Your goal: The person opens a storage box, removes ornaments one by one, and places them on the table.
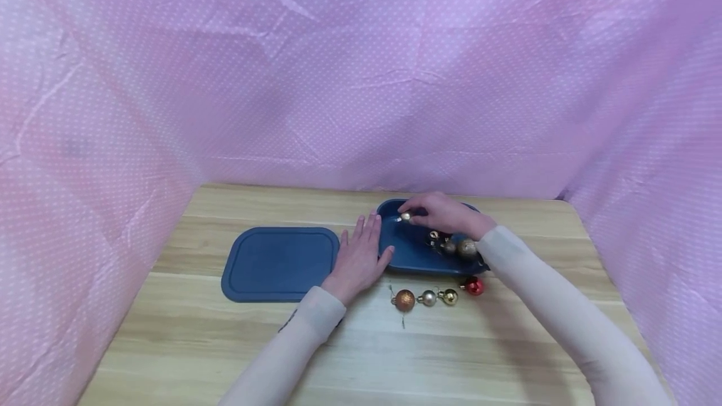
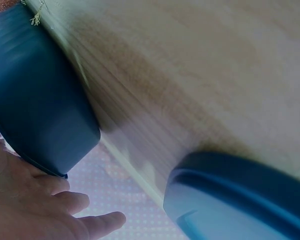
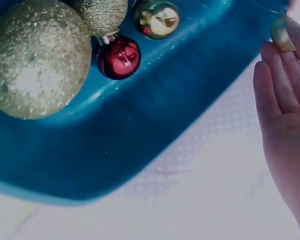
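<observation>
My right hand is over the far side of a blue plastic box, pinching a small pale gold bauble between thumb and fingers. My left hand lies with fingers extended along the box's left rim. In the right wrist view, the box holds a large glittery gold bauble, a smaller glittery one, a shiny red bauble and a shiny gold one. My right forearm hides the box's right end in the head view.
Left of the box lies a flat blue lid. In front of the box, a copper bauble, a pale gold bauble, a shiny gold bauble and a red bauble sit on the wooden table. Pink dotted cloth surrounds the table.
</observation>
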{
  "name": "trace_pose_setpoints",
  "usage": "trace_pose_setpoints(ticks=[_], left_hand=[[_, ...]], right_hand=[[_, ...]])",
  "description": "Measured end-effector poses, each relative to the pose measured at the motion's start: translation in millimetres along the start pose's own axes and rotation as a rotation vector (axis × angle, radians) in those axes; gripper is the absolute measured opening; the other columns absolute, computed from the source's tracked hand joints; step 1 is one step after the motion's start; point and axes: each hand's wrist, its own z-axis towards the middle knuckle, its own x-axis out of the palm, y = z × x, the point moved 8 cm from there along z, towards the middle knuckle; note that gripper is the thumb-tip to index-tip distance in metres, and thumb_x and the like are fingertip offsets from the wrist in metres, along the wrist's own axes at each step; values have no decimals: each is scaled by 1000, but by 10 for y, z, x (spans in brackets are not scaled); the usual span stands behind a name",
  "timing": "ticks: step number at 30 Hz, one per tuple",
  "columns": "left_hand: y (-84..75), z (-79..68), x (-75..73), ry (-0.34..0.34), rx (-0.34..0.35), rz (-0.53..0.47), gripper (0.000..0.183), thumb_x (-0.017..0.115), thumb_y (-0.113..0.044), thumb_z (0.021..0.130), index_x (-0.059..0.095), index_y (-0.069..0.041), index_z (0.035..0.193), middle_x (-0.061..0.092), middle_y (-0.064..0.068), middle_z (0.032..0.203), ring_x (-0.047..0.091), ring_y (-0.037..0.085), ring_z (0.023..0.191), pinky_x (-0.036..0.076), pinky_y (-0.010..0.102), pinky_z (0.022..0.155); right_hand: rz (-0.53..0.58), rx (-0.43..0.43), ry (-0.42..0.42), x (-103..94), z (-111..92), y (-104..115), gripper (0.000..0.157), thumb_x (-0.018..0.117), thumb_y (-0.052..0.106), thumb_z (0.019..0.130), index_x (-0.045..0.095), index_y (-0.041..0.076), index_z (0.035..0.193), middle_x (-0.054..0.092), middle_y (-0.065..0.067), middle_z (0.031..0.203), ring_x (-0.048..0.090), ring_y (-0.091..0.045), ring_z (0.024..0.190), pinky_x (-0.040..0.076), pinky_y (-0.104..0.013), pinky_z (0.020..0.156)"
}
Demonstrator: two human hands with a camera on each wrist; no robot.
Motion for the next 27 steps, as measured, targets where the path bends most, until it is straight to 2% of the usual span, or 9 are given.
trace_pose_setpoints(ticks=[6,13,20,27], left_hand=[[-3,-15,11,-7,-1,7,78,41,-52,109,15,-7,166,14,9,173,14,33,158,21,65,121],[-19,-32,53,10,0,-2,78,41,-52,109,16,-6,166,14,10,173,12,33,159,20,65,121],[-4,1,-2,6,-23,9,78,40,-53,109,12,-9,167,11,8,174,12,32,159,19,64,122],[-20,-14,3,15,-19,-1,78,37,-55,109,12,-8,167,12,9,174,10,32,159,18,63,122]], right_hand=[[21,-34,-74,-111,-211,133,35,72,10,97,70,5,132,69,-11,133,62,-32,127,47,-52,108],[43,-49,-166,-156,-502,184,32,73,13,98,72,9,129,71,-7,130,65,-30,123,50,-51,105],[70,-42,-250,-234,-721,251,31,75,13,96,73,12,128,72,-4,128,67,-25,119,52,-50,101],[98,-51,-338,-188,-1009,292,31,77,11,94,74,10,126,73,-1,125,68,-24,116,54,-50,98]])
